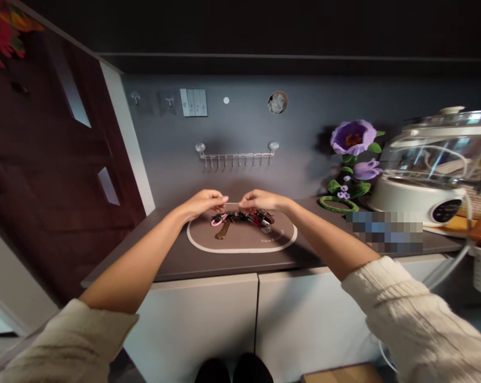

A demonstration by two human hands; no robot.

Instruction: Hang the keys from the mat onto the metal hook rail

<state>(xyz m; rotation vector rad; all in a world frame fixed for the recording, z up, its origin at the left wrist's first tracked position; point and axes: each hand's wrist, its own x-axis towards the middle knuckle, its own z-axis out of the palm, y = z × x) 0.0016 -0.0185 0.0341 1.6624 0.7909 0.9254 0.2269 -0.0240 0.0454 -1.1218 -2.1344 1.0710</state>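
My left hand [208,201] and my right hand [260,200] are raised side by side over the far part of an oval brown mat [244,242] with a white rim. Thumb and fingers of each are pinched together, a small gap apart. A thin pale line shows between the fingertips; I cannot tell whether it is a strand held by both or the mat's far rim. Below the hands lies a cluster of keys and key rings [258,217], with a pink ring [216,220] and a brown strap-like tag [223,230] on its left. My hands partly hide the cluster.
A clear rail with several hooks [238,156] is fixed to the grey wall behind. On the right stand purple artificial flowers [353,138] and a white appliance with a clear top [408,197]. White cabinet doors [208,314] are below the dark counter [171,266].
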